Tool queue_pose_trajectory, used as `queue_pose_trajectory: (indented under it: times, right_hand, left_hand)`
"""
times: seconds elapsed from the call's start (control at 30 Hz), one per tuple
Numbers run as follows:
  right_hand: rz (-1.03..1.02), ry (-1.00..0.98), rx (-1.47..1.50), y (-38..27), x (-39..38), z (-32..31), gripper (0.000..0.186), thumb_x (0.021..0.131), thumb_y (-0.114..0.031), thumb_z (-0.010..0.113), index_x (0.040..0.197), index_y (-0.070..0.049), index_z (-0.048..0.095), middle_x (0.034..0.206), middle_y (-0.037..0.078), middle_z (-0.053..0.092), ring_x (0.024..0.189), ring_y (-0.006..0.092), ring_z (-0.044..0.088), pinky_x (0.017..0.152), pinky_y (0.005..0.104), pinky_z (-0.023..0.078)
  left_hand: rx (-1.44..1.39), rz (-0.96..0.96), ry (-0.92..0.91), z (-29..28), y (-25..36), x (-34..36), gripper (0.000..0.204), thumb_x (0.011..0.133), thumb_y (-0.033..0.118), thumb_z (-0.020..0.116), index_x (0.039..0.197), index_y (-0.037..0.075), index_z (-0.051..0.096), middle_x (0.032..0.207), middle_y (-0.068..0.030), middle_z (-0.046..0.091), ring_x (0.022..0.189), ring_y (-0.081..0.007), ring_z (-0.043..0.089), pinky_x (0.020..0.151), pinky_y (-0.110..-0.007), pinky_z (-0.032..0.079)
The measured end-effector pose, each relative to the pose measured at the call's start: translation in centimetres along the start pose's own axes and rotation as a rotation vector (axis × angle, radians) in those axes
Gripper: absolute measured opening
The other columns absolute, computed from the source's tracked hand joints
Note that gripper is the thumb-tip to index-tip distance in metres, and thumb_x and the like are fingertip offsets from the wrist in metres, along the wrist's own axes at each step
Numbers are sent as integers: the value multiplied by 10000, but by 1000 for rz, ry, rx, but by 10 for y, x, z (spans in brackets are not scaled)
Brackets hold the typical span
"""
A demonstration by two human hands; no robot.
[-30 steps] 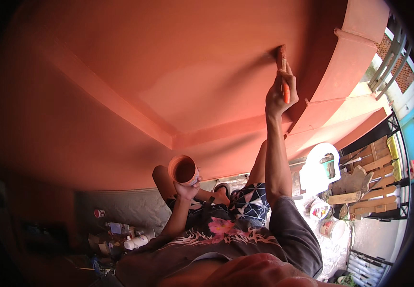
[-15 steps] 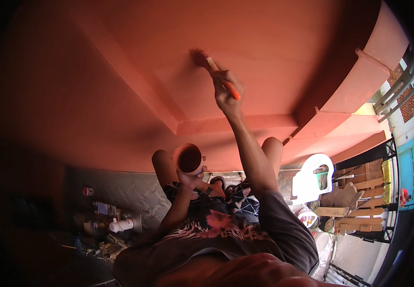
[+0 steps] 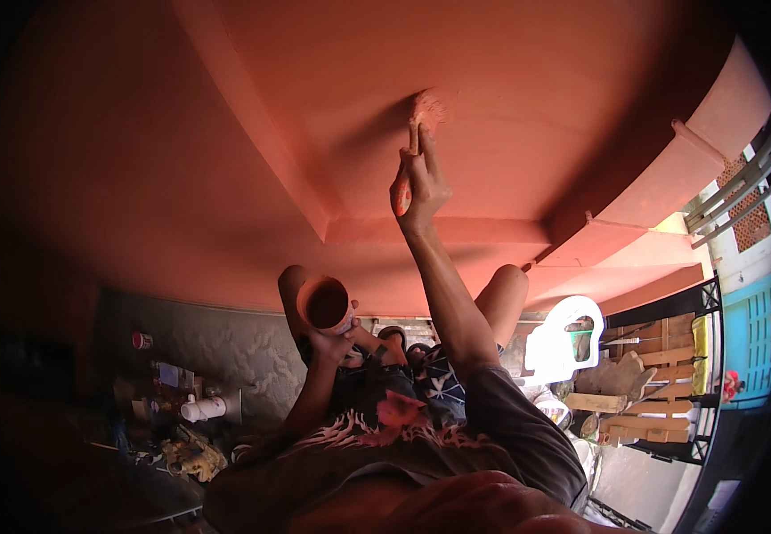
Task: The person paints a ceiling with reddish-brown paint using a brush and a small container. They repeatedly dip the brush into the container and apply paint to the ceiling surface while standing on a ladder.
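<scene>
The left hand (image 3: 328, 343) stays clamped on one paint cup (image 3: 323, 303) near its chest, while the right hand (image 3: 417, 182), gripping one brush (image 3: 421, 116), has swung from the ceiling's (image 3: 225, 133) 10 o'clock stretch to 12 o'clock. That suggests steady coating of a fresh patch; one white chair (image 3: 564, 334) stands at 4 o'clock.

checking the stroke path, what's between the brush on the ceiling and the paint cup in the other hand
In the head view, only the bare painted ceiling with a ridge running across it lies between the brush and the cup.
</scene>
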State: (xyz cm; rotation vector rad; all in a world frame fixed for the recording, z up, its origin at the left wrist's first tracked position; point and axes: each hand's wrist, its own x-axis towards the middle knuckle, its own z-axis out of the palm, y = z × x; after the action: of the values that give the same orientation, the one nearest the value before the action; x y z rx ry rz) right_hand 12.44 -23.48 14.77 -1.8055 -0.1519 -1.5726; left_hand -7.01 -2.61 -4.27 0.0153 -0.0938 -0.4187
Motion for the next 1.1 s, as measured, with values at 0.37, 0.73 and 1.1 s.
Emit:
queue_pose_trajectory:
  times: [0.37, 0.73, 1.1]
  right_hand:
    - [193, 147, 330, 33, 41, -42, 46, 924, 61, 668, 912, 43, 627, 938, 121, 708, 795, 155, 628, 745, 305, 520]
    - [-8, -25, -24, -31, 8, 10, 71, 883, -12, 697, 881, -72, 660, 1157, 174, 711, 875, 303, 744, 620, 348, 597]
    - [-42, -218, 503, -26, 32, 29, 107, 854, 70, 627, 911, -22, 626, 1102, 150, 723, 721, 228, 696, 568, 317, 539]
  left_hand:
    - [-1, -2, -109, 6, -2, 28, 706, 936, 595, 586, 1486, 182, 423, 1337, -240, 486, 1011, -430, 622, 646, -373, 585]
    - [7, 45, 52, -19, 11, -11, 698, 901, 605, 629, 1417, 154, 494, 1356, -214, 465, 1020, -395, 590, 681, -345, 565]
    - [34, 128, 70, 2, 10, -1, 719, 942, 644, 512, 1435, 123, 462, 1305, -248, 529, 935, -400, 629, 617, -366, 564]
